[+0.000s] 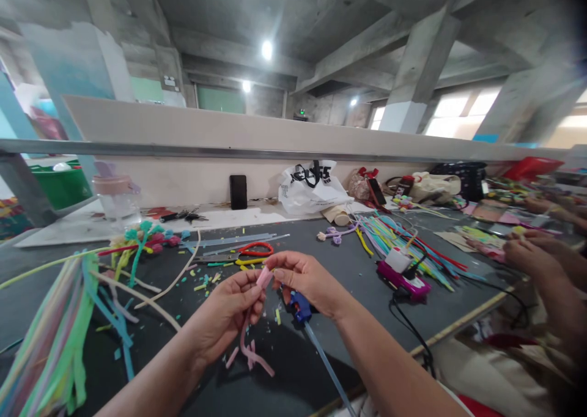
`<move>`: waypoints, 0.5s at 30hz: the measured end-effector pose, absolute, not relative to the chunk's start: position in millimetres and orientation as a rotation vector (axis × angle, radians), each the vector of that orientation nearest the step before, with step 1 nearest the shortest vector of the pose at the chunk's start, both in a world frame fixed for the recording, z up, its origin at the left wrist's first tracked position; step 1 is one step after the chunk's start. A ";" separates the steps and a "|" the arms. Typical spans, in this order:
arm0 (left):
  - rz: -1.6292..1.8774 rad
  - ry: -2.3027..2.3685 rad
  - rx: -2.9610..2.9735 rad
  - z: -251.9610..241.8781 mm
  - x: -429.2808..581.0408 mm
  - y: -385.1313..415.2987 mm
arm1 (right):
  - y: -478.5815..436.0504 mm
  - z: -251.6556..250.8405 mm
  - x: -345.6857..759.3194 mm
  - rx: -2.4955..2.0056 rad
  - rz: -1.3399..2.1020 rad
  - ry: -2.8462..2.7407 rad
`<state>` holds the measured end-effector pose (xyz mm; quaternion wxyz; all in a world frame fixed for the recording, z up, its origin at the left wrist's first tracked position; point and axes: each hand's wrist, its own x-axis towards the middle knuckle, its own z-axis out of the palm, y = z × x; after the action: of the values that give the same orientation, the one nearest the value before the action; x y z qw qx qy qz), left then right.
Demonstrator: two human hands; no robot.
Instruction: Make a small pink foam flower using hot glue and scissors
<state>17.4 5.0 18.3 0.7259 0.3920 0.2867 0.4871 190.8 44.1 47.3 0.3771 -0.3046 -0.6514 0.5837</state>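
Note:
Between the fingertips of both hands is a pink pipe cleaner (265, 277), fuzzy and bent over at its upper end. My left hand (236, 301) pinches it from the left, and the fingers of my right hand (305, 279) close on its top. A thinner pink tail (245, 337) hangs below my left hand. Short pink pieces (251, 354) lie on the dark table under it. Just below my right hand rests a blue glue gun (301, 307), partly hidden, with a long translucent glue stick (326, 362) running out of its back.
Red-handled scissors (257, 249) lie beyond my hands among small offcuts. Bundles of coloured pipe cleaners lie at left (50, 337) and right (389, 239). A purple power strip (403, 280) with a white plug stands right. Another person's hands (527, 246) work at far right.

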 end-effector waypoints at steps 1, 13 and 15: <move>1.091 0.637 0.882 18.0 18.1 5.0 | 43.8 46.1 189.8 -0.785 1.481 -1.675; 1.011 0.644 0.906 27.7 20.3 -2.4 | 41.4 46.3 189.2 -0.812 1.346 -1.815; 0.986 0.642 0.901 28.8 20.1 -2.6 | 38.4 49.5 189.7 -0.796 1.287 -1.863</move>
<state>20.1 -2.6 28.8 0.7377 0.4106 0.2925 0.4490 189.7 38.4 49.5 0.3621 -0.3092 -0.7235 0.4998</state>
